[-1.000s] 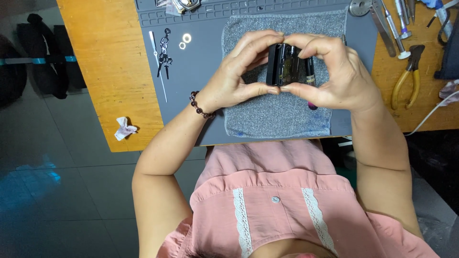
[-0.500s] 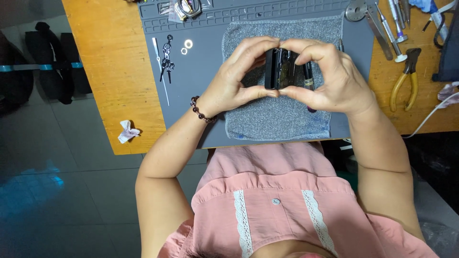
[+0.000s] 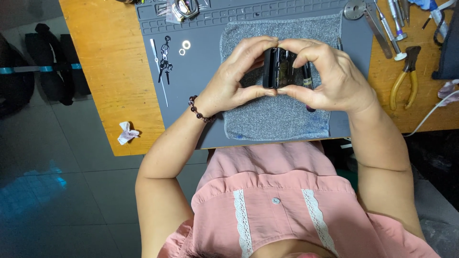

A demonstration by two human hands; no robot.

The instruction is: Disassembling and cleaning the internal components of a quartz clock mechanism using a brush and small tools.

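While the small black device (image 3: 283,68) is held between the two hands, it is grasped equally by the left hand (image 3: 234,79) and the right hand (image 3: 330,79), its long axis running across from one to the other.

Wooden table (image 3: 103,71), orange-brown top. A grey work mat (image 3: 201,91) covers its middle, with a grey cloth (image 3: 282,119) on the mat. Crumpled paper scrap (image 3: 127,133) lies near the left edge. Yellow-handled pliers (image 3: 404,79) lie on bare wood at right.

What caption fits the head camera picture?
Both hands, left hand and right hand, hold a small black box above a grey cloth.
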